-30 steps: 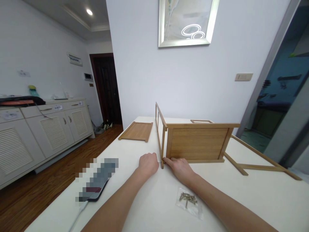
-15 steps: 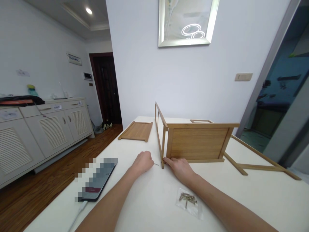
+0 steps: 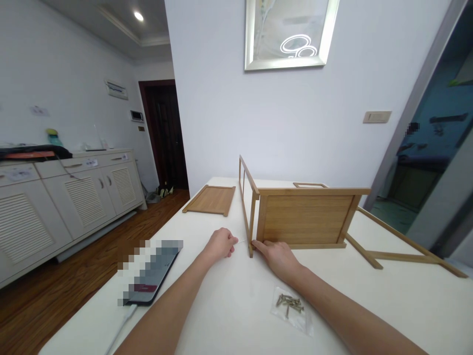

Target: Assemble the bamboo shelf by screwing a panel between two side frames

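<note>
My left hand [image 3: 220, 244] is closed, pinching what looks like a hex key [image 3: 242, 241]; only its thin shaft shows, pointing at the lower corner of an upright wooden frame [image 3: 252, 222]. On the other side of that corner, my right hand [image 3: 279, 257] has its thumb and fingers pressed against the joint, gripping it. A wooden panel [image 3: 306, 219] with a raised border stands on its long edge, meeting the frame at roughly a right angle. The inner fingers of my right hand are hidden.
A clear bag of screws [image 3: 290, 305] lies near my right forearm. Left are a phone [image 3: 157, 276] on a white cable and a second wooden panel [image 3: 210, 199]. Wooden frame pieces [image 3: 402, 256] lie at the right of the white table [image 3: 229, 320].
My left hand has turned slightly and lifted a little, its fingers now showing more. My right hand keeps its place at the corner. The view has shifted slightly.
</note>
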`<state>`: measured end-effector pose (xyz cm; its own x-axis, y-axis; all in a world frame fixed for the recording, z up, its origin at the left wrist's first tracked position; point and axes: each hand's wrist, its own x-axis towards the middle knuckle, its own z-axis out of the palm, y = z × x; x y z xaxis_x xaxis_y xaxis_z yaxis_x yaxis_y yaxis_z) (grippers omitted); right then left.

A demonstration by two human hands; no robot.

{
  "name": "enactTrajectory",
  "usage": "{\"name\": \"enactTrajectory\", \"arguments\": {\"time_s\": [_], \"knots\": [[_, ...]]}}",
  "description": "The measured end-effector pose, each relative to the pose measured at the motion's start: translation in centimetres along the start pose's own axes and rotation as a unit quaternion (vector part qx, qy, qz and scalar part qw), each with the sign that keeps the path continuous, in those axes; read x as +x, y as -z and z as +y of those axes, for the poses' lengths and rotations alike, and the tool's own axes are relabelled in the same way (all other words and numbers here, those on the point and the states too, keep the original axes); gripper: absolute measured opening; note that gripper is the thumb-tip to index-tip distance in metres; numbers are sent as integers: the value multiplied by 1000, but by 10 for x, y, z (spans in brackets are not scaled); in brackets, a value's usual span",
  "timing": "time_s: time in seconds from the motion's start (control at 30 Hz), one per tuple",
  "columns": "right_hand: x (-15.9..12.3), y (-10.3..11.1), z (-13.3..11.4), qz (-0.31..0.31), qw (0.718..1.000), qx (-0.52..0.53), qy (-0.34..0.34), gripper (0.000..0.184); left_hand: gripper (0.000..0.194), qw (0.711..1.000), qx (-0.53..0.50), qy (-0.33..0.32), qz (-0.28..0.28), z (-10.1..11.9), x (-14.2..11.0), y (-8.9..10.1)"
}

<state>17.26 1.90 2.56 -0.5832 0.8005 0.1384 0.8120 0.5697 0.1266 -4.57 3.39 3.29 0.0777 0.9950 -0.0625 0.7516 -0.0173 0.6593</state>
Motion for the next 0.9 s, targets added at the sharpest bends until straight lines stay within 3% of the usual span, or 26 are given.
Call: {"name": "enactTrajectory", "arguments": {"time_s": [0.57,0.9], "knots": [[0,-2,0,6,1000,1,-4,40,23,989,145,-2,8,4,1,-5],[-1,-1,-1,6,1000,-17,0,40,24,987,161,-15,2,3,1,-4]]}}
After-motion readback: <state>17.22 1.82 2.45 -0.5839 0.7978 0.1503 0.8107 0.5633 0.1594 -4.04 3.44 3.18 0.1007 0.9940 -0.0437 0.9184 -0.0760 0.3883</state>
